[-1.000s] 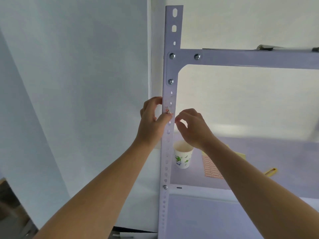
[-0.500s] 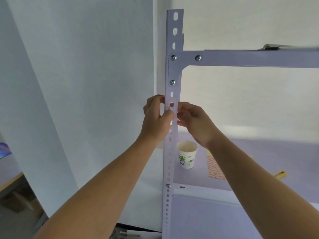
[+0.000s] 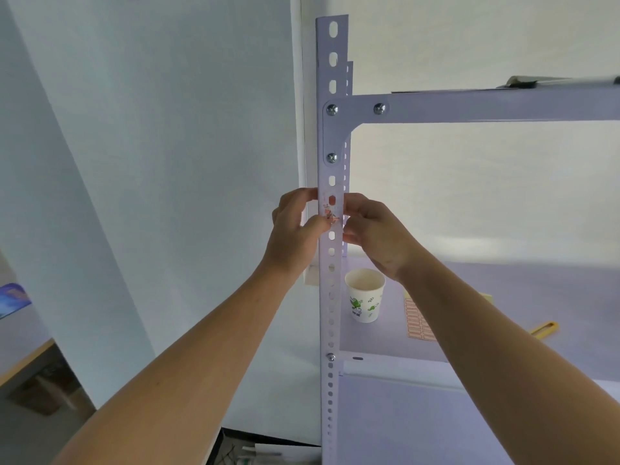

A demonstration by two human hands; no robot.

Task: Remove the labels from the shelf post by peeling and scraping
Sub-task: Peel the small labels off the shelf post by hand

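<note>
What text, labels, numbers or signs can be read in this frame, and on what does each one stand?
None can be read as text.
Label remnants on the shelf post: red and white scraps, too torn and small to read.
Paper cup: green leaf print and small marks, too blurred to read.
Sheet of red-bordered labels on the shelf: no print can be made out.
Blue object at far left: blurred, unreadable.

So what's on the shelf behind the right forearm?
A sheet of small red labels and a yellow tool lie on the shelf; the right forearm covers part of each. The paper cup stands clear.
</note>
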